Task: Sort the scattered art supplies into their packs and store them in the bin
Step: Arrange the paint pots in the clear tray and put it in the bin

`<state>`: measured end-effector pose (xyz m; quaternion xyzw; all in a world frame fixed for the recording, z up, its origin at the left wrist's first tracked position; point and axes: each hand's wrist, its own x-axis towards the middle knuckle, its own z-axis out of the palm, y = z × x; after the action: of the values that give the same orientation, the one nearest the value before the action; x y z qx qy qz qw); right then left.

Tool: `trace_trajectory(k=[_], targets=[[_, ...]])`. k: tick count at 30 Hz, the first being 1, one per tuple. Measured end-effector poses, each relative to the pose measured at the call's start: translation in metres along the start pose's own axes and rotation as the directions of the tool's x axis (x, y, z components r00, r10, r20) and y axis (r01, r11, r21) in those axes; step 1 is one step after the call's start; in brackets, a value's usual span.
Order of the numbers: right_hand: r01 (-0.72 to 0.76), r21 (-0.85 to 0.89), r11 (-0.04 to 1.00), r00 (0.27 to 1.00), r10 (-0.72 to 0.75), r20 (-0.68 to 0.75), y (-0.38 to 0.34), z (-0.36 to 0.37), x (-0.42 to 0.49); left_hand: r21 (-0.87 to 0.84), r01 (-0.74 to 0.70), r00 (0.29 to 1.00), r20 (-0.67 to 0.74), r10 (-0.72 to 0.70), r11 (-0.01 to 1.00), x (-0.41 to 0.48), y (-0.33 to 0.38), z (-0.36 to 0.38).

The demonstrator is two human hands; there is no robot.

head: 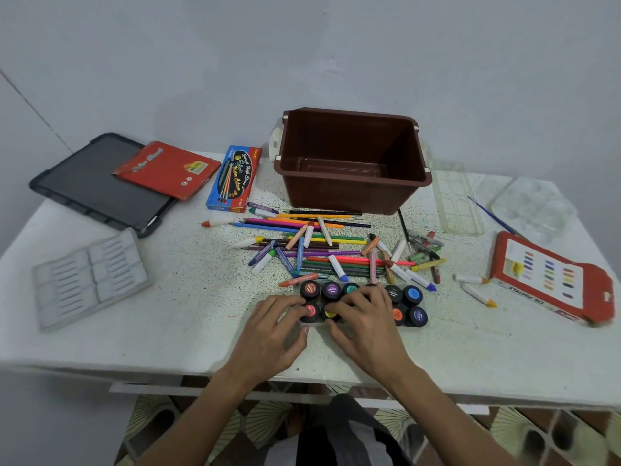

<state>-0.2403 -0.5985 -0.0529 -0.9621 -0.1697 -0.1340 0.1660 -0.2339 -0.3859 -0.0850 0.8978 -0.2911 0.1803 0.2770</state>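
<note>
A clear tray of poster-paint pots [411,295] with black lids lies near the table's front edge. My left hand [274,327] grips the tray's left end, fingertips on the red pot. My right hand [364,319] rests on top of the middle pots, covering some of them. Behind the tray lies a heap of coloured pencils and oil pastels [322,250]. The brown bin [353,159] stands open and empty at the back.
The bin's black lid [97,193] lies at back left under a red pencil pack [164,169], beside a blue watercolour box [233,179]. A grey pastel tray [90,277] lies left, a red oil-pastel box [551,277] right, clear palettes [457,200] and a brush [494,218] behind it.
</note>
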Motion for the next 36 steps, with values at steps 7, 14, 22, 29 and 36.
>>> trace_trajectory(k=[7,14,22,29,36], targets=[[0.011,0.002,1.0,1.0,-0.011,-0.029,0.002,0.001,0.003,-0.001,0.01,1.0,-0.008,-0.01,1.0,0.0,0.001,0.001],[0.04,0.013,0.999,0.999,-0.04,-0.028,0.003,0.003,-0.002,0.004,0.014,1.0,-0.013,-0.014,1.0,-0.001,0.002,0.003],[0.052,0.063,0.997,0.997,-0.048,-0.066,0.001,-0.002,0.001,-0.056,0.09,0.991,-0.092,-0.095,0.994,0.006,0.004,0.003],[0.034,-0.006,0.999,0.999,-0.033,0.024,0.014,-0.004,0.033,0.0,0.183,0.977,0.112,-0.181,0.983,0.043,-0.008,-0.003],[0.067,0.049,0.997,0.997,-0.069,0.036,0.015,-0.005,0.039,-0.066,0.19,0.96,0.221,-0.171,0.98,0.057,-0.016,-0.011]])
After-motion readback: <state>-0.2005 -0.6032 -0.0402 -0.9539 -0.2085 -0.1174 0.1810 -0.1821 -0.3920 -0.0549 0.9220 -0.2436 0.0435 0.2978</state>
